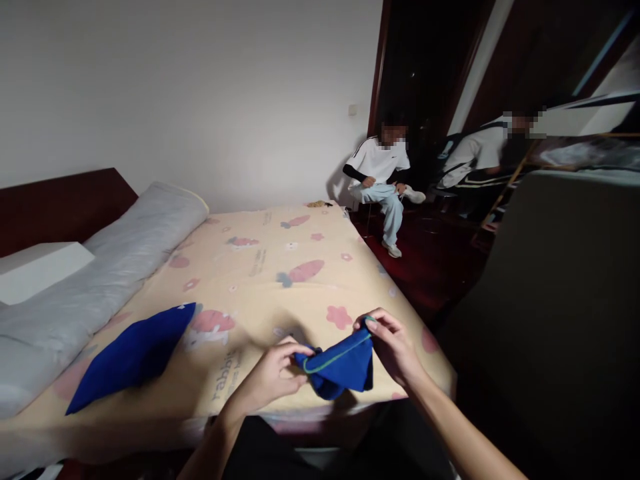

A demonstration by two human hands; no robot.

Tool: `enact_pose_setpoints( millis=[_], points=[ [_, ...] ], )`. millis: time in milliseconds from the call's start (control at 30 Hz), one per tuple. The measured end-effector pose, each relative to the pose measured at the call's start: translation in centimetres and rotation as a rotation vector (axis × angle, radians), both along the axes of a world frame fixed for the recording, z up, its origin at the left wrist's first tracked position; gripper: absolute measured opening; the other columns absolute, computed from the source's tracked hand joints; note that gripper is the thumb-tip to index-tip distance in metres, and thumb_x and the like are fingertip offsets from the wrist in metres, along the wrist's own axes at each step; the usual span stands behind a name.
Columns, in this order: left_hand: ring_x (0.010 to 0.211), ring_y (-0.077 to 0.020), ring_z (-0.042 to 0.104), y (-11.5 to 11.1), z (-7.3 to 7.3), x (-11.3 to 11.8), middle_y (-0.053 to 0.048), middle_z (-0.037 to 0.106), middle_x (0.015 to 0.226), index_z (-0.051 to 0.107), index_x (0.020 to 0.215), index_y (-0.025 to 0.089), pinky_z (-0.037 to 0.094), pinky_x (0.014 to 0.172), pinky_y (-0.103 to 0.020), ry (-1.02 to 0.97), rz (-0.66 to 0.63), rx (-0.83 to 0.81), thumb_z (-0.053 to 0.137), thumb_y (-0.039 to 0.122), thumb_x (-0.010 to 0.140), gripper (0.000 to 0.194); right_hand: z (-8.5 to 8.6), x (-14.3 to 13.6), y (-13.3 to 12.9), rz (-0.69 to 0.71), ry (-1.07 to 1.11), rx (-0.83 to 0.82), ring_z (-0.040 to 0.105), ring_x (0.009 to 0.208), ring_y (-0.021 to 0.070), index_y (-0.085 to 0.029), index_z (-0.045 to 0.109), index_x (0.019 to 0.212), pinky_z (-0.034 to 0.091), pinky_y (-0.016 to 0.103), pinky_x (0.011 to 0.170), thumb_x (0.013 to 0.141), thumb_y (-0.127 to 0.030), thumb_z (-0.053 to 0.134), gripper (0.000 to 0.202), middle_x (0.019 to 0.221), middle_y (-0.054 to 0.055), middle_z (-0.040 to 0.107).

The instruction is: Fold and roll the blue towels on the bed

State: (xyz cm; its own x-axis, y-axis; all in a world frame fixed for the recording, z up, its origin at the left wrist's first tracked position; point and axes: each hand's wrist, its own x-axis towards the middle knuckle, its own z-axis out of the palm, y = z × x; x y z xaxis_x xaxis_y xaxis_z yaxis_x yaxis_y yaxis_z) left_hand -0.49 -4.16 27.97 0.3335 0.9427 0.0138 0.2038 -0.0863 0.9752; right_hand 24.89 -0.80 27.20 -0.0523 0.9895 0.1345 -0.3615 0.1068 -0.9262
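Note:
Between my hands hangs a piece of blue cloth (pixel 345 367) with a green seam along its upper edge. My left hand (pixel 275 373) pinches its left end, and my right hand (pixel 395 340) grips the upper right corner. The edge between them is drawn fairly straight, while the lower part droops in folds just above the bed (pixel 250 260). What kind of article the cloth is, I cannot tell. To the left, a second blue cloth (pixel 135 357) lies spread on the patterned sheet, untouched by either hand.
A long grey bolster (pixel 145 233) and a white box (pixel 45 267) lie by the dark headboard (pixel 65 203). One person (pixel 380 167) sits beyond the bed's far corner; another person (pixel 475 160) bends forward farther right. A dark panel (pixel 560 300) stands close on the right.

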Motion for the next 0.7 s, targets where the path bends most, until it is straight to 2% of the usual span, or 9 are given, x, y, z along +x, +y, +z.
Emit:
enact_pose_setpoints(
  millis=[67,167,233,300,367,433,500,600,700],
  points=[
    [0.082,-0.0174,0.06,0.2,-0.4,0.2,-0.004,0.064,0.089,0.075,0.093,0.024,0.048,0.076,-0.025,0.098,0.049,0.103,0.072,0.019,0.067,0.027,0.3,0.6,0.3,-0.092,-0.063,0.025,0.055,0.063,0.0164,-0.023,0.063,0.069,0.042,0.029,0.06,0.068,-0.052,0.078,0.033,0.069,0.002,0.065],
    [0.079,-0.017,0.058,0.7,-0.4,-0.1,-0.003,0.06,0.08,0.071,0.071,0.023,0.046,0.075,-0.025,0.222,0.197,0.259,0.071,0.025,0.072,0.002,1.2,1.5,0.4,-0.2,-0.242,0.108,0.05,0.058,0.0142,-0.023,0.06,0.067,0.039,0.027,0.053,0.066,-0.055,0.079,0.037,0.064,-0.001,0.059],
    [0.086,-0.0189,0.059,1.0,0.0,-0.9,-0.005,0.061,0.085,0.066,0.063,0.022,0.046,0.08,-0.027,0.201,0.247,0.323,0.071,0.026,0.071,0.01,1.9,2.0,0.2,-0.212,-0.397,0.203,0.05,0.06,0.0144,-0.023,0.062,0.074,0.041,0.026,0.053,0.067,-0.055,0.078,0.037,0.067,-0.001,0.057],
    [0.085,-0.0186,0.06,1.1,0.6,-2.0,-0.004,0.063,0.084,0.062,0.062,0.021,0.046,0.079,-0.027,0.136,0.257,0.332,0.07,0.024,0.07,0.012,2.7,2.6,0.0,-0.122,-0.571,0.294,0.055,0.067,0.0163,-0.023,0.065,0.09,0.045,0.027,0.06,0.068,-0.056,0.078,0.041,0.075,0.0,0.06],
    [0.07,-0.0144,0.056,1.1,1.0,-3.3,0.001,0.058,0.069,0.055,0.059,0.021,0.045,0.067,-0.025,0.074,0.311,0.338,0.065,0.025,0.073,0.018,3.1,3.0,-0.2,0.077,-0.747,0.356,0.059,0.075,0.0177,-0.023,0.066,0.098,0.048,0.028,0.067,0.073,-0.056,0.075,0.042,0.082,0.002,0.064],
    [0.056,-0.0107,0.047,1.1,1.3,-4.6,0.006,0.047,0.056,0.047,0.054,0.022,0.04,0.056,-0.022,0.086,0.421,0.398,0.063,0.026,0.075,0.026,3.2,3.3,-0.1,0.264,-0.881,0.379,0.062,0.075,0.0176,-0.022,0.068,0.09,0.048,0.027,0.068,0.081,-0.057,0.067,0.036,0.083,0.003,0.067],
    [0.054,-0.0099,0.046,1.0,1.6,-5.7,0.007,0.046,0.053,0.046,0.055,0.022,0.04,0.055,-0.022,0.203,0.513,0.489,0.066,0.028,0.074,0.027,3.0,3.6,0.3,0.3,-0.952,0.378,0.062,0.07,0.0167,-0.021,0.068,0.079,0.047,0.027,0.064,0.086,-0.057,0.06,0.037,0.078,0.003,0.068],
    [0.065,-0.0136,0.058,0.9,2.2,-6.9,0.004,0.063,0.065,0.061,0.071,0.023,0.047,0.064,-0.024,0.467,0.485,0.588,0.07,0.033,0.073,0.014,2.5,4.1,0.9,0.094,-1.003,0.387,0.061,0.063,0.0166,-0.021,0.065,0.072,0.045,0.026,0.059,0.085,-0.054,0.06,0.036,0.07,0.002,0.067],
    [0.082,-0.0191,0.066,1.2,2.4,-8.2,-0.002,0.073,0.084,0.068,0.083,0.024,0.051,0.078,-0.03,0.619,0.324,0.602,0.067,0.036,0.077,0.014,2.3,5.0,1.2,-0.204,-1.001,0.425,0.061,0.06,0.0167,-0.022,0.062,0.069,0.044,0.026,0.057,0.081,-0.049,0.062,0.03,0.065,0.001,0.066]
  ],
)
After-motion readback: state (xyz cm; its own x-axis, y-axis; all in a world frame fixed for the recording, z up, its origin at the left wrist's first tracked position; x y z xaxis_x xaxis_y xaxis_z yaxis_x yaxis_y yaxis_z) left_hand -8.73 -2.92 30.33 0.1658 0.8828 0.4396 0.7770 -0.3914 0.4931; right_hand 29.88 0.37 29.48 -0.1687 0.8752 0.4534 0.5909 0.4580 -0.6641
